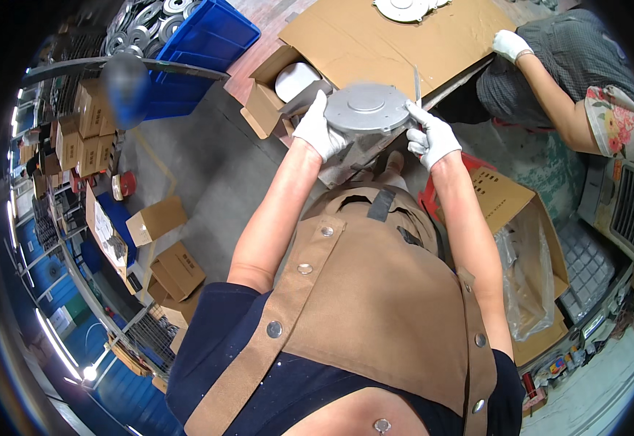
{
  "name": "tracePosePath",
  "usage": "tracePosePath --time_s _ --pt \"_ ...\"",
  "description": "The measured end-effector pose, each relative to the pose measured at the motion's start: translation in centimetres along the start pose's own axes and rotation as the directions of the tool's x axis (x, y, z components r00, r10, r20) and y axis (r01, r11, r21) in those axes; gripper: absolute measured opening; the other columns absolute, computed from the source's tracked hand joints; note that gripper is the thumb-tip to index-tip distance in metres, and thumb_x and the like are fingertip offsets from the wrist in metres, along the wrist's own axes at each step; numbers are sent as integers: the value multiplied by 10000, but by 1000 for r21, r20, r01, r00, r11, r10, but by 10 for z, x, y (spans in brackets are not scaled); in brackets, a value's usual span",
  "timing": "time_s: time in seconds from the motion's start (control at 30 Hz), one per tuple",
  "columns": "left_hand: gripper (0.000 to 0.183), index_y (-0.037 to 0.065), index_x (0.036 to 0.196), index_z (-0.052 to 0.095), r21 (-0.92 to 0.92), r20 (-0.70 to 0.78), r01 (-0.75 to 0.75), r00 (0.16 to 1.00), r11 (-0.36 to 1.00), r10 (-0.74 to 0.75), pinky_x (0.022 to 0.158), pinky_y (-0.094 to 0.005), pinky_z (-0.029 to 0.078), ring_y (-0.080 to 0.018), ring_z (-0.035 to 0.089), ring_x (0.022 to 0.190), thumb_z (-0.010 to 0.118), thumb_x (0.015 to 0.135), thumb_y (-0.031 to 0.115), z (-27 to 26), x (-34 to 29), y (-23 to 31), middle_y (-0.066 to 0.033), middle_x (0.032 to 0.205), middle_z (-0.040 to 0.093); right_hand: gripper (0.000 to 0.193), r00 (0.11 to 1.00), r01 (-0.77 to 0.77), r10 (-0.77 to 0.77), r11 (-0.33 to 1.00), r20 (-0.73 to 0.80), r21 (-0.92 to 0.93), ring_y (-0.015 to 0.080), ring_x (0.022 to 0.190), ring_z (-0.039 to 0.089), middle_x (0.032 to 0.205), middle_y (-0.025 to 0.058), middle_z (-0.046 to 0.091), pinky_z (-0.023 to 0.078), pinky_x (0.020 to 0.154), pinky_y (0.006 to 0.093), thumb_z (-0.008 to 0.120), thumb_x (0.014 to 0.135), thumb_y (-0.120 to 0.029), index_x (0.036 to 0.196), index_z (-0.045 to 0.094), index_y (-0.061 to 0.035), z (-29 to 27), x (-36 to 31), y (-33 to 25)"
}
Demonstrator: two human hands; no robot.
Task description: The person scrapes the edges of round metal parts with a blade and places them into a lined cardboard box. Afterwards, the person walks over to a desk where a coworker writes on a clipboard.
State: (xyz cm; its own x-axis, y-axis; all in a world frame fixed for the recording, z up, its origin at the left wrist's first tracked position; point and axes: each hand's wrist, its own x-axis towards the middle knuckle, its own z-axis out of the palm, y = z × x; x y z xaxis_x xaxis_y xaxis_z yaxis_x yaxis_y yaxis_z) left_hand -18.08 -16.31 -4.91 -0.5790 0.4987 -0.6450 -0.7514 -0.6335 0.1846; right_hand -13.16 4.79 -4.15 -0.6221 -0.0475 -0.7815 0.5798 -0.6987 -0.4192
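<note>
A round, silver-grey metal cover (366,107) with a raised centre and small lugs on its rim is held up in front of me, at the near end of a cardboard-topped table. My left hand (322,131), in a white glove, grips its left edge, thumb up and fingers underneath. On the opposite edge, my white-gloved right hand (432,135) has its index finger against the rim and its other fingers curled. Beside those right fingertips rises a thin grey strip (416,83); whether the hand holds it cannot be made out. The cover's underside is hidden.
More pale metal covers (408,7) lie on the cardboard sheet (375,47). An open carton (262,91) stands left of it, near a blue bin (201,51) of metal rings. A co-worker's gloved hand (512,46) rests at the table's right edge. A plastic-lined carton (542,269) is at my right.
</note>
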Motion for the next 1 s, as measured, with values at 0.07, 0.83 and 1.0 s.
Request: tracePosePath --time_s 0.07,0.83,1.0 --pt "529 -1 1292 418 -194 -36 47 998 980 -55 936 -419 505 -291 537 1144 413 966 416 -3 3 3 -172 1276 510 149 998 -61 59 996 36 63 46 362 235 577 -53 408 156 338 213 636 879 -225 795 556 -132 -13 11 2" --pt "221 -20 1036 546 -212 67 133 990 968 -121 525 -231 591 -175 668 689 485 959 178 -24 27 -11 -105 852 646 158 1000 22 -22 996 -4 92 55 360 231 619 -52 465 160 334 221 659 859 -226 801 532 -154 8 -24 -6" --pt "282 -27 1092 518 -172 -39 64 997 983 -72 529 -229 593 -178 672 706 495 958 220 -2 14 -10 -120 938 641 116 997 78 -79 994 7 73 59 369 233 617 -46 460 173 343 223 662 846 -199 861 574 -124 13 -25 -13"
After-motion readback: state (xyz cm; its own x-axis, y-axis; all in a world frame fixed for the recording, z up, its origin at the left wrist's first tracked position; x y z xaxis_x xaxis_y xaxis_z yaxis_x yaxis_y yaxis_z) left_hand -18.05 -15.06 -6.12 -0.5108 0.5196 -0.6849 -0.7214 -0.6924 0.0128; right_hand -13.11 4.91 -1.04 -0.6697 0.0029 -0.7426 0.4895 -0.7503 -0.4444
